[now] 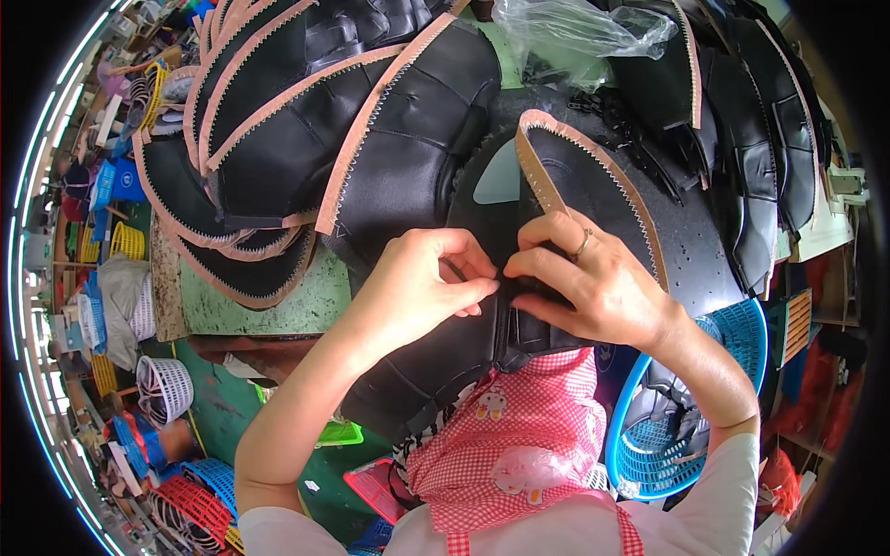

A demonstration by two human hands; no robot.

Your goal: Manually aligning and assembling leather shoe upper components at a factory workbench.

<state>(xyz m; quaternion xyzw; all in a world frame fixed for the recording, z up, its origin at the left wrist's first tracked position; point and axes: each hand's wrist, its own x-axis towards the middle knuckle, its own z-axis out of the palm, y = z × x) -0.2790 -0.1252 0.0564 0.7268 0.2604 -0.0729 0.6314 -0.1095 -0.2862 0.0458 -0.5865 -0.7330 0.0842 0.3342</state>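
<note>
A black leather boot upper (431, 357) lies across my lap and the table's near edge. A tan strip (640, 208) with pale zigzag stitching borders its upper right part. My left hand (413, 278) is closed, with thumb and index finger pinched at the dark seam running down the middle. Close beside it, my right hand (603, 278), wearing a ring, has its fingers bent and pinched on the upper at the same seam. The fingertips nearly meet, and they cover whatever small part lies between them.
More black uppers with tan borders (399, 120) are piled at the left, and others (751, 157) at the right. Clear plastic (584, 32) lies at the back of the green table (269, 310). A blue basket (751, 343) stands by my right arm, below a red checked apron (547, 408).
</note>
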